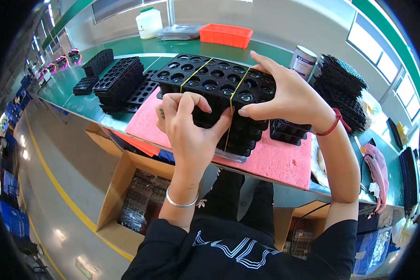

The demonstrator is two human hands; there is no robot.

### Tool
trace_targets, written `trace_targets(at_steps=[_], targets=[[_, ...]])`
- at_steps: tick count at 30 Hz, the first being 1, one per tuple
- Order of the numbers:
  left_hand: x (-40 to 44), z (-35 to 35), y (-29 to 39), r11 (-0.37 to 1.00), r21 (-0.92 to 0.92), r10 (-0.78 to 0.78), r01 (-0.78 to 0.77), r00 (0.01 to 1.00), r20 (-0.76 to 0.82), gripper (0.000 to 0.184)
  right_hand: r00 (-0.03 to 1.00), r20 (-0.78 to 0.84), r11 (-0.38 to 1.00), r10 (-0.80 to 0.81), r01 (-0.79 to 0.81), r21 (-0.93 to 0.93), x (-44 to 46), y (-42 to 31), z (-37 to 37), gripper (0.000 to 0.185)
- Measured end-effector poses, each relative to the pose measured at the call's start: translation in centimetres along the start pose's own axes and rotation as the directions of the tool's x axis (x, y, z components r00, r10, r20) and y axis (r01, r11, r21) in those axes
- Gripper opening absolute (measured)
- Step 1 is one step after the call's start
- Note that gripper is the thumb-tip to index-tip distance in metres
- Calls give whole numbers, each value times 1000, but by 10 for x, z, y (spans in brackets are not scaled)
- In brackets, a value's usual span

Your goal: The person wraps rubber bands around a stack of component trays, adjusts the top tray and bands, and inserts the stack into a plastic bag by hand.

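A stack of black plastic trays with round cups (217, 77) stands on a pink foam sheet (284, 161). Two thin yellow bands (238, 87) cross its top, and one runs down the front. My left hand (186, 123), with a silver bangle at the wrist, is against the stack's front. Its fingers are curled, and the thumb tip presses beside the right-hand band. My right hand (291, 95), wearing a red cord, wraps the stack's right end, thumb in front and fingers at the back edge. Some fingertips are hidden behind the trays.
More black tray stacks stand left (119, 81) and right (338, 88) on the green table (56, 88). Behind are an orange bin (226, 35), a white jar (149, 23) and a can (303, 61). Below the table edge sits an open cardboard box (109, 196).
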State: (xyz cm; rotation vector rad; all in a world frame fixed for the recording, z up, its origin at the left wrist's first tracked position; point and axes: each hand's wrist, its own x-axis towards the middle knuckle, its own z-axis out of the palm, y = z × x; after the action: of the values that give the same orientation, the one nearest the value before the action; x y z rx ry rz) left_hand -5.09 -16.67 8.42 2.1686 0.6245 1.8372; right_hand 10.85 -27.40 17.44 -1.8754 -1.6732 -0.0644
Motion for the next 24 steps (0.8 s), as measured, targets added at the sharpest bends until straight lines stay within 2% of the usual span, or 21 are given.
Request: trace_targets(at_steps=[11, 14, 16, 17, 18, 20, 22, 24], targets=[[-6, 0, -2, 999, -18, -45, 46, 998, 36, 32, 999, 46, 1000, -4, 4, -5, 0, -1, -5, 107], [-9, 1, -9, 998, -60, 9, -10, 1000, -15, 34, 994, 106, 998, 13, -7, -62, -1, -2, -9, 103], [-11, 2, -21, 976, -211, 18, -58, 982, -187, 38, 994, 108, 997, 17, -9, -80, 1, -1, -7, 102], [-10, 1, -29, 978, -206, 4, -40, 986, -169, 46, 994, 111, 995, 23, -12, -96, 2, -1, -6, 101], [-6, 1, -33, 978, -207, 6, -41, 986, -168, 46, 994, 110, 995, 24, -14, -96, 3, -2, -7, 101], [5, 2, -39, 970, -234, 5, -60, 973, -229, 53, 990, 133, 993, 36, -21, -112, 5, -5, -8, 101], [21, -4, -44, 972, -218, 36, -87, 973, -227, 55, 991, 132, 991, 22, -4, -131, 6, -3, -6, 102], [41, -14, -49, 970, -58, 233, -237, 970, -68, 49, 992, 128, 988, 9, 11, -152, 7, -3, -7, 102]])
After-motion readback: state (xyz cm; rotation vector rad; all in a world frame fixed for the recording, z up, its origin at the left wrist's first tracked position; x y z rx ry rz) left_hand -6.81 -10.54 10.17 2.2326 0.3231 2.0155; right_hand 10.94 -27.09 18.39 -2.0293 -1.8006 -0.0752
